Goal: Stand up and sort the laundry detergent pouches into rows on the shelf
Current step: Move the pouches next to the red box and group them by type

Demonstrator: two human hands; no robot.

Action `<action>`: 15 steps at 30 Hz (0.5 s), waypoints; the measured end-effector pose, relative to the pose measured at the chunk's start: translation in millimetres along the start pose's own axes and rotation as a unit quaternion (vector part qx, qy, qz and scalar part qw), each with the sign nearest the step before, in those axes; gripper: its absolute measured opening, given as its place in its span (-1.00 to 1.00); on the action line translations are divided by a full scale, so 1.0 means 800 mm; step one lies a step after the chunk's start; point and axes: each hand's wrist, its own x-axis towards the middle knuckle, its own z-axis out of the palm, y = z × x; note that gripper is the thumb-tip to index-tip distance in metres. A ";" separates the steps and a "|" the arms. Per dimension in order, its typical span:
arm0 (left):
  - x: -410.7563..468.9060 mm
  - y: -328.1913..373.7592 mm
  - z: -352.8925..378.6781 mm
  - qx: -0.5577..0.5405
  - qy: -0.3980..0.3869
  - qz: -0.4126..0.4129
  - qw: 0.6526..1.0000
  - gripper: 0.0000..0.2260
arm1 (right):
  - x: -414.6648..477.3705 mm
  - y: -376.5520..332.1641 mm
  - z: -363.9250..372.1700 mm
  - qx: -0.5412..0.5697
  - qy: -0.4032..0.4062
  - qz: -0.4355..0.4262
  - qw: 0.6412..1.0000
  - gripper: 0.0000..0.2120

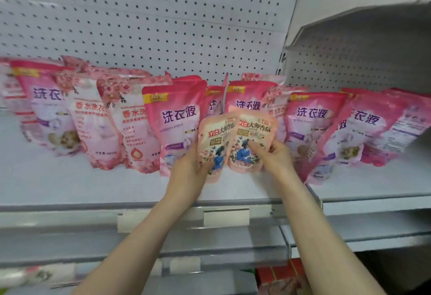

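Note:
Two small peach pouches with blue figures stand side by side at the middle of the white shelf (70, 182). My left hand (186, 168) grips the left peach pouch (213, 141) at its lower edge. My right hand (275, 154) holds the right peach pouch (253, 131), thumb on its front. Behind them stand larger detergent pouches: a bright pink pouch (175, 117) just left, pale floral pouches (93, 117) further left, and more bright pink pouches (312, 122) leaning at the right.
A white pegboard back wall (163, 26) rises behind the shelf. A grey shelf section (361, 50) juts out at upper right. Price-tag holders (226, 217) line the shelf's front edge. Red packages (279, 273) sit on a lower shelf.

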 end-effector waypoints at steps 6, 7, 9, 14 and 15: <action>-0.011 0.001 -0.017 -0.104 0.063 -0.045 0.992 -0.76 | -0.012 0.006 0.003 0.093 0.020 -0.013 0.995 -0.88; -0.014 0.001 -0.022 -0.121 0.070 -0.044 0.989 -0.82 | -0.016 0.004 0.005 0.122 0.016 -0.009 0.992 -0.87; -0.023 -0.001 -0.032 -0.160 0.080 -0.044 0.983 -0.89 | -0.026 0.001 0.010 0.178 0.019 -0.009 0.984 -0.85; -0.053 -0.010 -0.065 -0.303 0.141 -0.070 0.940 -0.84 | -0.063 -0.004 0.034 0.256 0.020 -0.009 0.966 -0.81; -0.059 -0.013 -0.074 -0.323 0.158 -0.074 0.930 -0.84 | -0.072 -0.005 0.043 0.257 0.016 -0.010 0.966 -0.81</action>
